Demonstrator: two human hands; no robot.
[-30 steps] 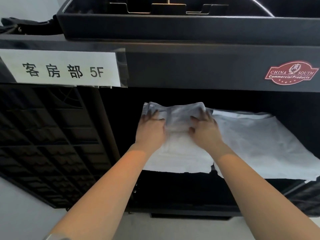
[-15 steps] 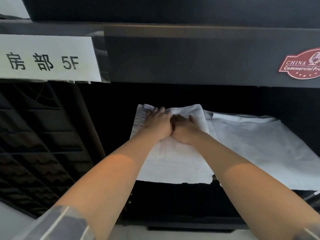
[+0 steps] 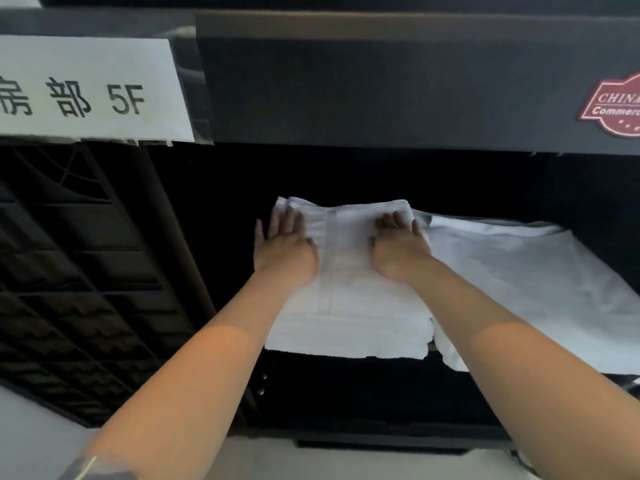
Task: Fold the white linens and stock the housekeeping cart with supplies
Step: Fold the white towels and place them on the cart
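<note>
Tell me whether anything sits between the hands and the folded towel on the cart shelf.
Nothing visible does. The left hand and right hand lie flat on top of the folded towel, which rests on the cart shelf beside a flat white sheet.

Both hands flat on a folded towel (image 3: 349, 271) inside a dark cart (image 3: 363, 95). Left hand (image 3: 284, 244) on the left edge of the towel, fingers straight. Right hand (image 3: 398, 247) on the right part, fingertips bent down a little at the far edge. Just right of the right hand, a sheet (image 3: 526, 289), touching the towel. Above the left hand, a paper label (image 3: 86, 91) with "5F". Far above the right hand, a red badge (image 3: 613, 105).
</note>
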